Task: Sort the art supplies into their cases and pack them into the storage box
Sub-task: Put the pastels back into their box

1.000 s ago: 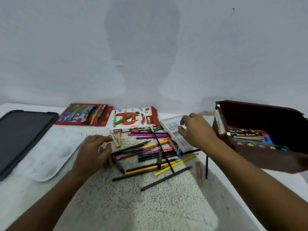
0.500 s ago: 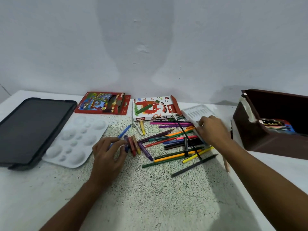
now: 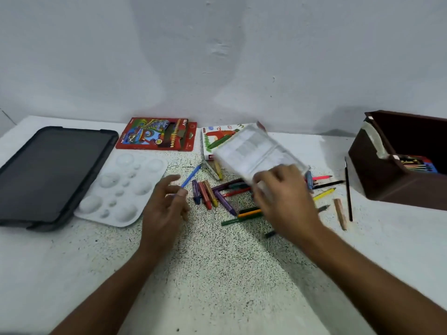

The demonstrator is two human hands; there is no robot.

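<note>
My right hand [image 3: 286, 201] holds a clear plastic case [image 3: 254, 151] lifted above the pile of coloured pencils and crayons [image 3: 212, 194] on the speckled table. My left hand [image 3: 167, 206] hovers just left of the crayons, fingers spread, holding nothing. A blue pencil [image 3: 191, 176] lies near its fingertips. The oil pastels box [image 3: 217, 139] sits behind, partly hidden by the case. A red coloured-pencil box [image 3: 157, 134] lies to its left. The brown storage box [image 3: 396, 165] stands at the right with a pack inside.
A white paint palette [image 3: 121, 189] and a black tablet [image 3: 48, 170] lie at the left. A thin black brush [image 3: 348, 189] and a wooden stick [image 3: 339, 213] lie by the storage box. The wall is close behind.
My right hand has picked the clear case up off the table and moved it left over the pencils. My left hand has let go of the crayons and opened.
</note>
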